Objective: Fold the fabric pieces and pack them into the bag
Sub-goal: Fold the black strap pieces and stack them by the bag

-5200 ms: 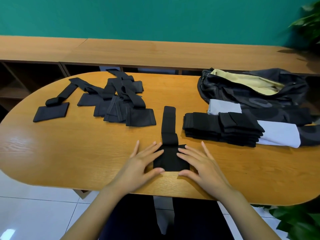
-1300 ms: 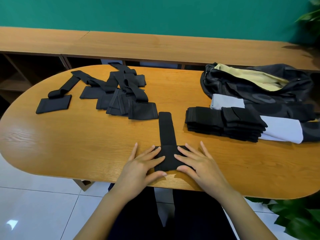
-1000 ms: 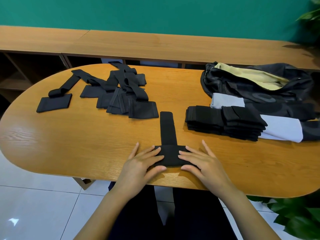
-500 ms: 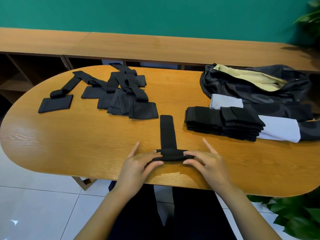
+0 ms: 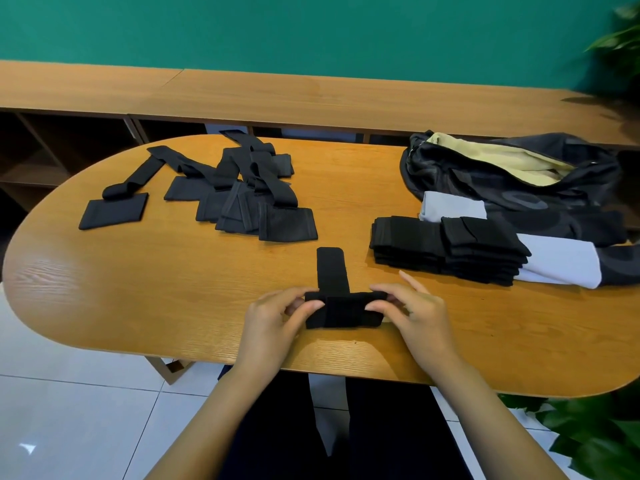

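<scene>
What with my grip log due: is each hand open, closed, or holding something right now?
Left hand: closed, pinching the left end of the folded black strap.
Right hand: closed, pinching its right end.

No legible text, label, brand name, number or sign anywhere in view. Faint ring-shaped motifs printed on the dark grey patterned fabric bag [image 5: 519, 202] at the right of the table, too indistinct to read as letters or a logo.
</scene>
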A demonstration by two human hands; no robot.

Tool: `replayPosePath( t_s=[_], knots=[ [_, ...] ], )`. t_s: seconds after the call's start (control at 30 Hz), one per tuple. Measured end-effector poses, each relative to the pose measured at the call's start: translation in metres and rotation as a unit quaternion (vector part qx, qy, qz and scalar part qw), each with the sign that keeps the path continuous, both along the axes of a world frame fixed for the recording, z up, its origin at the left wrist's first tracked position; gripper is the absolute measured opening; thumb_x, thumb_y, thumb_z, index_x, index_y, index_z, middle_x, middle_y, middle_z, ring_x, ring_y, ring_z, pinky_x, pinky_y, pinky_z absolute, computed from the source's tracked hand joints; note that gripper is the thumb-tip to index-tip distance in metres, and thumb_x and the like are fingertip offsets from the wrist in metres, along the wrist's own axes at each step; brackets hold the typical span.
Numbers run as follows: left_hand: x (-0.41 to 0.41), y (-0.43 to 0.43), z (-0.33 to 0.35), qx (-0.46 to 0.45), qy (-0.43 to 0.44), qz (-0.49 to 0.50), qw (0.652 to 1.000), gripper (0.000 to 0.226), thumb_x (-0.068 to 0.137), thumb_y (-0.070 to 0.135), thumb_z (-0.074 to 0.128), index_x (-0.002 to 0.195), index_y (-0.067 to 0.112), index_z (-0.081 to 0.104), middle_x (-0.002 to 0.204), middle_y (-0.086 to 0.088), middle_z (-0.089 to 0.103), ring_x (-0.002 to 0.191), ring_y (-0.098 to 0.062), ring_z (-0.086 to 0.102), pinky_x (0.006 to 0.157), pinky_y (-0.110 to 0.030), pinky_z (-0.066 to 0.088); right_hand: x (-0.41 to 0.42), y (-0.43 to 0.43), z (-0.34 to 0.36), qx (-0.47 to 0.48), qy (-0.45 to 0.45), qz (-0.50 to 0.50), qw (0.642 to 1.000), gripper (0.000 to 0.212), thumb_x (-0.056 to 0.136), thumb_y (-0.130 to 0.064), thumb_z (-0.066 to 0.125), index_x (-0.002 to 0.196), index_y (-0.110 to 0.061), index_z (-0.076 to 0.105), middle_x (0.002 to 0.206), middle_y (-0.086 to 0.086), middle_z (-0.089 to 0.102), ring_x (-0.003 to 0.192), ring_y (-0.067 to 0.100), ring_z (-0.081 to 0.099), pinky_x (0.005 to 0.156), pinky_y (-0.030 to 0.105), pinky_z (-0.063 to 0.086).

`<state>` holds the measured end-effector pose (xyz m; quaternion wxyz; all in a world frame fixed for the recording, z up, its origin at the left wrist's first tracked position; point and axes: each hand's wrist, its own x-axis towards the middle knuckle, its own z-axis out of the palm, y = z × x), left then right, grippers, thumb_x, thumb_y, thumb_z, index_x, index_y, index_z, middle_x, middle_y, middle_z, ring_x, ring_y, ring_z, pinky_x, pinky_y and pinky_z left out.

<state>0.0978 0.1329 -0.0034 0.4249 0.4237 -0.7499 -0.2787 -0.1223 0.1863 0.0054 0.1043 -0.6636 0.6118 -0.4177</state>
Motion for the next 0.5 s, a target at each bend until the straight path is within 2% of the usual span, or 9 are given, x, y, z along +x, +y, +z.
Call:
replayPosePath(
  t_s=[0.07, 0.13, 0.27, 0.33, 0.4, 0.43, 0.5],
  knots=[
    [-0.002, -0.003, 0.002, 0.005, 0.014, 0.014, 1.0, 0.034, 0.081, 0.048, 0.061, 0.107, 0.027, 0.069, 0.071, 0.018, 0.062, 0.072, -0.002, 0.062, 0.07, -0.013, 0.048, 0.002, -0.006, 0.001, 0.016, -0.011, -0.006, 1.0, 0.045, 0.081, -0.051, 0.053, 0.106, -0.019, 0.073, 0.089, -0.034, 0.052, 0.099, -0.007, 0.052, 0.11, 0.044, 0.038],
    [-0.005, -0.007, 0.002, 0.03, 0.031, 0.031, 0.999, 0.034, 0.08, 0.039, 0.064, 0.11, 0.023, 0.068, 0.072, 0.017, 0.065, 0.075, 0.002, 0.063, 0.072, -0.006, 0.045, 0.003, -0.013, 0.0, 0.041, -0.031, -0.018, 0.999, 0.047, 0.08, -0.053, 0.054, 0.108, -0.019, 0.073, 0.088, -0.027, 0.058, 0.09, -0.003, 0.058, 0.105, 0.048, 0.045],
    [-0.007, -0.016, -0.001, 0.048, 0.008, 0.085, 0.995, 0.032, 0.084, 0.024, 0.071, 0.114, 0.012, 0.07, 0.074, 0.013, 0.067, 0.082, 0.0, 0.064, 0.075, -0.002, 0.041, 0.007, -0.027, -0.005, 0.076, -0.034, -0.038, 0.996, 0.045, 0.082, -0.049, 0.059, 0.116, -0.02, 0.07, 0.092, -0.01, 0.065, 0.096, 0.015, 0.062, 0.092, 0.05, 0.052],
    [-0.007, -0.021, -0.004, 0.049, -0.019, 0.105, 0.993, 0.031, 0.084, 0.026, 0.072, 0.113, 0.014, 0.071, 0.073, 0.016, 0.065, 0.079, -0.004, 0.064, 0.084, -0.013, 0.047, 0.01, -0.033, -0.006, 0.09, -0.014, -0.043, 0.995, 0.04, 0.084, -0.04, 0.065, 0.118, -0.019, 0.069, 0.09, -0.011, 0.061, 0.095, 0.015, 0.061, 0.093, 0.05, 0.051],
    [-0.007, -0.025, -0.009, 0.038, -0.061, 0.117, 0.991, 0.032, 0.084, 0.03, 0.071, 0.113, 0.018, 0.071, 0.074, 0.02, 0.063, 0.083, -0.008, 0.063, 0.091, -0.041, 0.049, 0.011, -0.037, -0.009, 0.101, 0.021, -0.045, 0.994, 0.042, 0.084, -0.038, 0.066, 0.121, -0.017, 0.068, 0.089, -0.013, 0.058, 0.093, 0.013, 0.059, 0.096, 0.048, 0.05],
    [-0.006, -0.027, -0.01, 0.033, -0.081, 0.119, 0.989, 0.032, 0.084, 0.031, 0.071, 0.114, 0.019, 0.07, 0.076, 0.022, 0.062, 0.087, -0.011, 0.062, 0.091, -0.048, 0.047, 0.011, -0.039, -0.01, 0.105, 0.04, -0.042, 0.993, 0.045, 0.084, -0.04, 0.065, 0.122, -0.016, 0.067, 0.09, -0.013, 0.057, 0.093, 0.013, 0.058, 0.096, 0.047, 0.05],
    [-0.005, -0.028, -0.014, 0.029, -0.109, 0.117, 0.987, 0.035, 0.086, 0.032, 0.069, 0.12, 0.021, 0.067, 0.092, 0.018, 0.066, 0.098, -0.014, 0.059, 0.094, -0.048, 0.043, 0.012, -0.04, -0.012, 0.103, 0.07, -0.032, 0.992, 0.045, 0.085, -0.037, 0.065, 0.125, -0.014, 0.065, 0.099, -0.009, 0.059, 0.098, 0.014, 0.058, 0.094, 0.042, 0.051]
  ],
)
